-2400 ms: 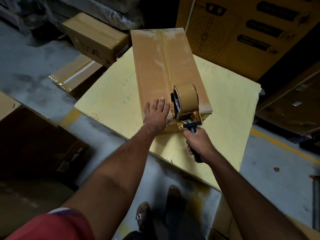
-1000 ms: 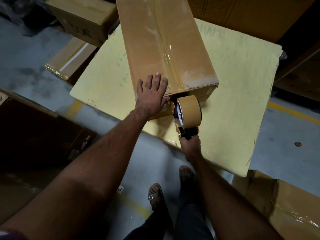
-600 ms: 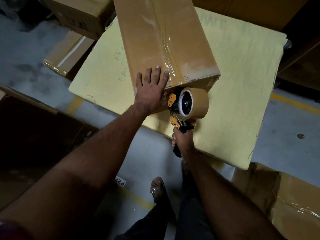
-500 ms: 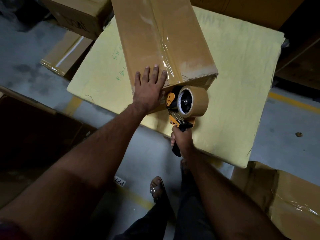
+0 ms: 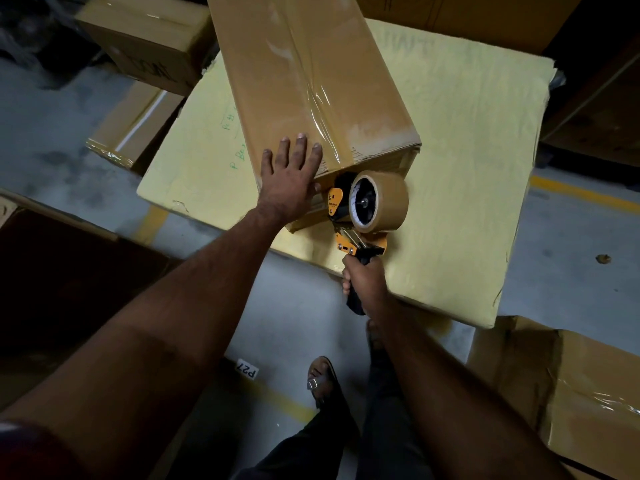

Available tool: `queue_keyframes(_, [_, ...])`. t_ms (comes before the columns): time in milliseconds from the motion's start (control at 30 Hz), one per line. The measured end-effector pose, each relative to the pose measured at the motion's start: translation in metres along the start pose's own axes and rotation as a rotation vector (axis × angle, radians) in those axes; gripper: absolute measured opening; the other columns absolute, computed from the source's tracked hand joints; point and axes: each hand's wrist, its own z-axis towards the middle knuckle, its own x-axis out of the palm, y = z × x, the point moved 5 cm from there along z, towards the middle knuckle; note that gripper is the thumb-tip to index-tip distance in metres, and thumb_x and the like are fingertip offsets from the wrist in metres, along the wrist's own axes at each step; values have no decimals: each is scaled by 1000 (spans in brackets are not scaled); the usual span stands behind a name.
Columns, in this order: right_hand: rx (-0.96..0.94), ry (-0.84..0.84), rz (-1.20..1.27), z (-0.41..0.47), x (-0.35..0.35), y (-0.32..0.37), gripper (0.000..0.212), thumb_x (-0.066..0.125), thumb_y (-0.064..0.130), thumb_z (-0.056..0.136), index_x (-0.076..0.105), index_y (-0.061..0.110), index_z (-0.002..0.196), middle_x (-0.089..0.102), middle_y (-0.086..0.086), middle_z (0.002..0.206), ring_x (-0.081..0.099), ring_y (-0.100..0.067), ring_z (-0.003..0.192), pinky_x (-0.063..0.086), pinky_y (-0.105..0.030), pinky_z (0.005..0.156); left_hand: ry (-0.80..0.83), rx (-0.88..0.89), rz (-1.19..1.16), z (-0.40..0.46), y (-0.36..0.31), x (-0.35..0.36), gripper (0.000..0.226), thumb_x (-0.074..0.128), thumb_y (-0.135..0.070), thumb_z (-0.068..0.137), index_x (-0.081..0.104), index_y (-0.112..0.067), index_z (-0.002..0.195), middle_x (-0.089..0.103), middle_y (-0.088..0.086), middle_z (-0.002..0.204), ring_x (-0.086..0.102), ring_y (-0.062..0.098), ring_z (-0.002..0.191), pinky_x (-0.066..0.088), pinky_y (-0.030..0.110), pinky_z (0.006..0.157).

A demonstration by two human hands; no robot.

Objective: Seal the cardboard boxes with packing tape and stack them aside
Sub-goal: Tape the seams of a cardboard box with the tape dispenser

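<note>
Roughly L to R: two taped boxes point(image 5: 138, 39) sit on the floor at far left. Left hand point(image 5: 291, 178) lies flat, fingers straight, pressing the near top edge of the cardboard box point(image 5: 304, 81) atop a yellow sheet point(image 5: 467, 161). Tape runs along its top seam & over the edge. Right hand point(image 5: 365, 282) clenches the tape dispenser point(image 5: 367, 209) handle, w/ the roll against the box's front face. Looks like this strip still needs cutting, then stacking.

- Dim, warm light overall; corners fall into deep shadow.
- Glare streaks on the glossy tape point(image 5: 320, 98).
- Wide-angle bending at the edges; near forearms soft.
</note>
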Motion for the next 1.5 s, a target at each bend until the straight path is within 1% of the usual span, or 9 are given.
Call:
queue_keyframes(133, [-136,-142,-339,-1,-37,0,13,68,8,86,67,4,98,62,-5,79,57,-22,69,46,-32,65,-8,5,-3,-1,1,0,71,44,-37,104,2,-21,159,-5,12,167,-5,40,152,3,61,120])
queue_keyframes(300, [-245,-140,-561,9,-55,17,16,68,7,85,68,-6,95,64,-12,79,54,-25,70,37,-27,65,-29,10,5,-1,1,2,73,45,-38,103,3,-20,159,-3,13,166,-2,40,152,4,61,120])
queue_keyframes(733, [-110,-207,-344,16,-3,9,40,69,15,89,63,2,126,68,-19,118,63,-36,108,43,-28,82,-45,4,-4,1,2,5,73,46,-35,102,3,-20,159,-4,14,166,-3,41,151,3,62,119])
queue_keyframes(867, [-98,-211,-263,18,12,5,37,67,26,82,63,16,117,71,-13,104,67,-40,86,58,-49,78,-71,3,24,1,2,7,74,49,-31,100,5,-19,159,-2,15,166,0,42,151,5,63,118])
queue_keyframes(967, [-48,-186,-205,19,12,3,11,63,15,89,56,16,97,63,-10,76,56,-28,55,51,-32,49,-65,6,36,1,1,7,73,48,-30,100,5,-19,159,-2,15,166,0,43,151,6,62,118])
queue_keyframes(1067, [-3,-135,-129,19,15,1,9,59,11,90,54,11,83,52,-7,59,46,-20,43,41,-27,43,-50,10,49,1,1,6,74,48,-27,100,4,-18,159,-2,16,166,-1,44,151,6,63,118])
queue_keyframes(1233, [119,22,77,10,26,-9,20,52,10,93,46,8,73,41,-6,49,38,-19,38,35,-26,43,-12,16,53,0,-1,3,74,47,-25,101,1,-18,159,-4,16,166,-2,45,150,5,63,118])
queue_keyframes(1400, [-18,-176,17,2,17,-23,22,62,9,88,50,13,69,49,-5,51,44,-21,41,38,-30,46,14,36,42,-1,2,-1,76,47,-21,101,-1,-18,159,-8,14,166,-4,42,151,3,61,119])
queue_keyframes(1500, [-71,-326,-67,-7,-15,-29,23,68,12,85,53,23,70,63,-14,69,63,-35,61,52,-44,59,-10,28,32,-3,0,-2,73,46,-17,101,2,-15,159,-4,15,166,-2,42,151,5,59,120])
